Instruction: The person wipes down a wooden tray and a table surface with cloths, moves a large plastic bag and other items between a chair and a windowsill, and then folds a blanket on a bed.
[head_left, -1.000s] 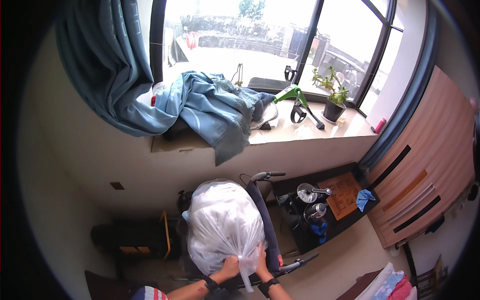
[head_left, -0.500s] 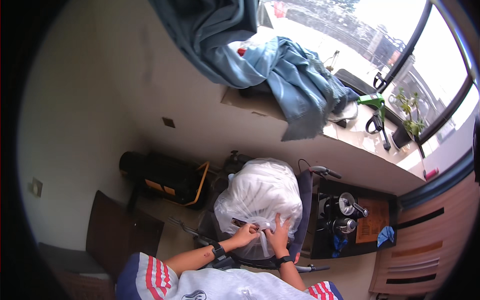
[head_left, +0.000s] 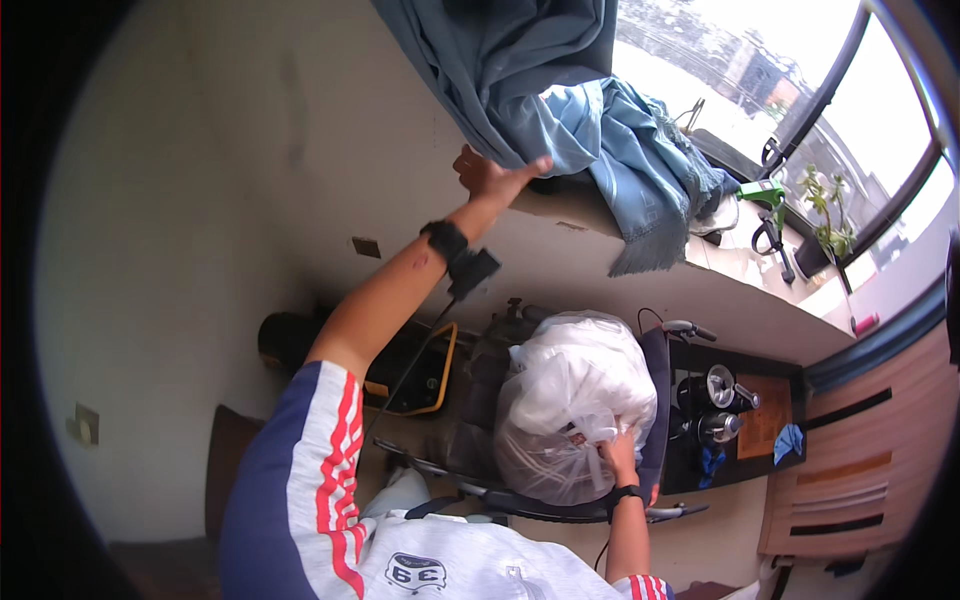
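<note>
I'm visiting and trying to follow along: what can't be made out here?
Head view:
Translucent plastic bag: what exactly is inside, blurred by its film.
Right hand: its grip, partly hidden by bag folds.
Blue curtain: top, cut off by upper edge.
Windowsill: left part, hidden by the curtain.

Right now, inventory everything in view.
bag: 1, white, on chair
chair: 1, dark, under bag
curtain: 1, blue, by window
plant: 1, green, on sill
gadget: 1, green and black, on sill
table: 1, black, below sill
pots: 2, silver and black, on table
board: 1, brown, on table
cloth: 1, blue, table's right end
case: 1, black and yellow, left of chair
box: 1, black, above case
panel: 1, brown, far right
left hand: 1, bare, at curtain's lower fold
right hand: 1, bare, on bag
</note>
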